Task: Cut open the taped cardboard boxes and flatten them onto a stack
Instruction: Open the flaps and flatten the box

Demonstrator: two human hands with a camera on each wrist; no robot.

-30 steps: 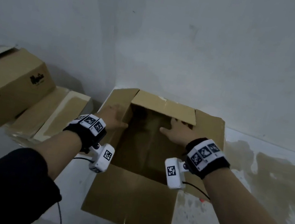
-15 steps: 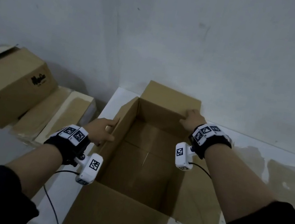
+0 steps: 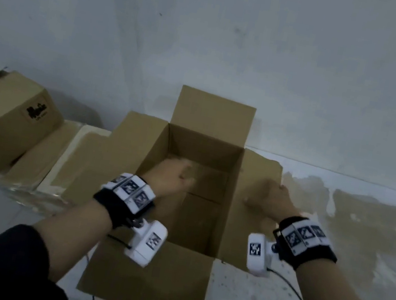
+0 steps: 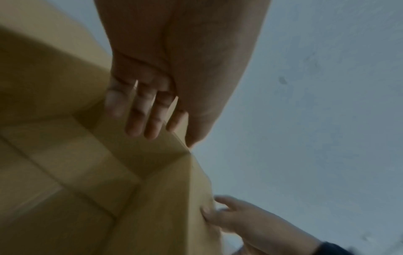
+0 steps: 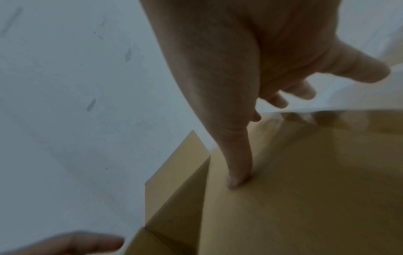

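Note:
An open brown cardboard box [image 3: 206, 156] stands on the floor in front of me with all its top flaps folded out. My left hand [image 3: 172, 175] hangs over the opening close to the left wall. In the left wrist view its fingers [image 4: 139, 112] are straight and hold nothing. My right hand [image 3: 270, 199] grips the box's right flap [image 3: 258, 176]. The thumb [image 5: 237, 172] presses on top of the flap [image 5: 305, 189] and the other fingers reach over its far edge. The box inside [image 4: 87, 172] holds nothing.
A closed cardboard box [image 3: 3, 121] with a black logo sits at the left by the wall. Flattened cardboard [image 3: 54, 151] lies between it and the open box. The white wall [image 3: 235, 50] rises just behind. The floor [image 3: 362, 231] at the right is stained.
The box flaps have come open and now fold outward. My left hand moved from the left wall's edge to over the opening. My right hand moved from the far corner onto the right flap.

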